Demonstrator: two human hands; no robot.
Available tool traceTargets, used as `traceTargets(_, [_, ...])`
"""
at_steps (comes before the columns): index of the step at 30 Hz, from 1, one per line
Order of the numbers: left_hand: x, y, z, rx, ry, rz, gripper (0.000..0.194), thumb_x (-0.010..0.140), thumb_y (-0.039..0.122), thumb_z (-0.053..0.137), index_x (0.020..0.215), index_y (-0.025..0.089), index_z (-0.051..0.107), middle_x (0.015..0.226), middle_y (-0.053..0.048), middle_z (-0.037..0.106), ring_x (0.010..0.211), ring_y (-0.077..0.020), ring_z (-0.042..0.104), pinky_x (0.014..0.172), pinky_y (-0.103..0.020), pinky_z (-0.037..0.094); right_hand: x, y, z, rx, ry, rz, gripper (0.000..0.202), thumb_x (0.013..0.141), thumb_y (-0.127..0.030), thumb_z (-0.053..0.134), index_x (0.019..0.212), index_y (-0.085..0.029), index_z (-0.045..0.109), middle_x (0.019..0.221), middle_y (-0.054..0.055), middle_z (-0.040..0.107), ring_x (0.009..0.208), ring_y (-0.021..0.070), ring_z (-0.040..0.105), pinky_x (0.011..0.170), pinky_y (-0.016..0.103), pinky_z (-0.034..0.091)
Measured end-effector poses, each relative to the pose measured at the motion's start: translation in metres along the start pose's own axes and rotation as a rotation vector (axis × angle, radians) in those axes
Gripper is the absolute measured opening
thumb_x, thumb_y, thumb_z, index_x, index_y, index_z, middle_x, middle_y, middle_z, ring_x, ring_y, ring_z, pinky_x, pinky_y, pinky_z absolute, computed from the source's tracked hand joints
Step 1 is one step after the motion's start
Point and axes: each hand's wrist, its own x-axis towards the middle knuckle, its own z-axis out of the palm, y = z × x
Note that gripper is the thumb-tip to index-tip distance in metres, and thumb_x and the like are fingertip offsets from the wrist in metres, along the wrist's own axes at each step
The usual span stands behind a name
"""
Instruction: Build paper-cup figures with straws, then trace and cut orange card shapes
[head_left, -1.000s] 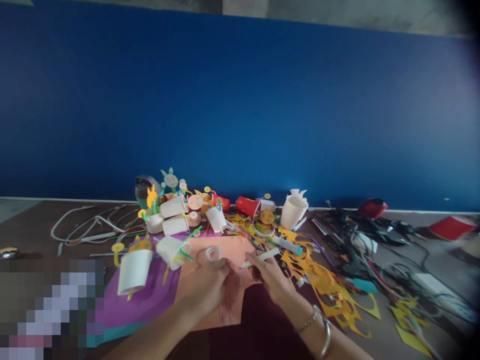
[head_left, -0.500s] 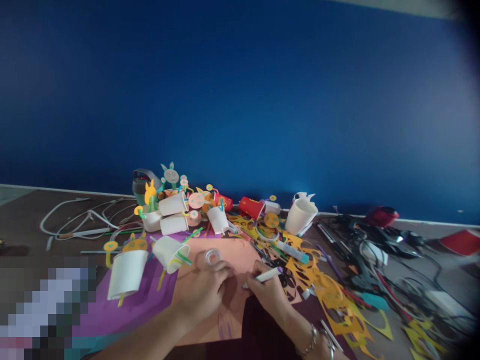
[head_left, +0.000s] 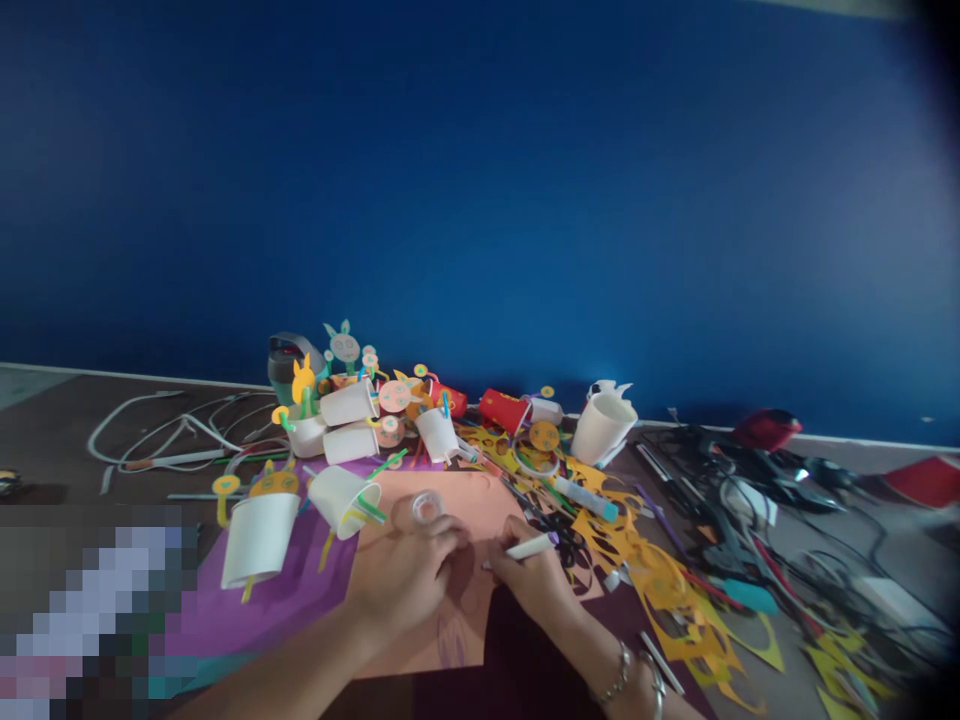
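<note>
An orange-pink sheet of paper [head_left: 390, 640] lies in front of me, with purple ovals drawn near its lower edge. My right hand [head_left: 529, 575] is closed around a white marker [head_left: 531, 546], its tip down at the paper. Resting on the sheet, my left hand [head_left: 420, 565] has its fingers bent; what they hold, if anything, is hidden. Just beyond those fingers sits a small clear tape roll [head_left: 427, 507]. White paper cups with straws, one [head_left: 259, 540] bearing an orange paper face, stand or lean on purple paper [head_left: 202, 610] at the left.
More cups, among them red ones [head_left: 504, 411], lie toward the blue wall [head_left: 480, 200]. A large white cup [head_left: 602, 428] stands behind yellow paper scraps [head_left: 660, 580]. Black cables and tools [head_left: 750, 530] crowd the right, white cables [head_left: 161, 435] the left.
The right hand and marker have shifted slightly on the paper, the marker now tilted a little flatter. The whole view has moved slightly.
</note>
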Motion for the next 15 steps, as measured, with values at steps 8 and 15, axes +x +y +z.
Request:
traceTargets(8, [0.0010, 0.0017, -0.0015, -0.020, -0.008, 0.017, 0.034, 0.083, 0.010, 0.048, 0.105, 0.028, 0.067, 0.117, 0.001, 0.066, 0.096, -0.0179, 0.064, 0.078, -0.025, 0.048, -0.0012, -0.0024, 0.0004, 0.007, -0.002, -0.008, 0.027, 0.081, -0.030, 0.056, 0.061, -0.022, 0.040, 0.051, -0.007, 0.044, 0.047, 0.0107, 0.046, 0.045, 0.021, 0.035])
traceTargets(15, [0.0011, -0.0002, 0.0012, -0.017, -0.014, 0.021, 0.036, 0.084, 0.010, 0.046, 0.107, 0.029, 0.066, 0.116, 0.002, 0.066, 0.096, -0.0176, 0.063, 0.078, -0.025, 0.048, 0.0001, -0.0020, 0.0001, 0.021, -0.021, -0.004, 0.027, 0.080, -0.033, 0.057, 0.061, -0.021, 0.042, 0.051, -0.006, 0.047, 0.048, 0.0118, 0.050, 0.047, 0.022, 0.037])
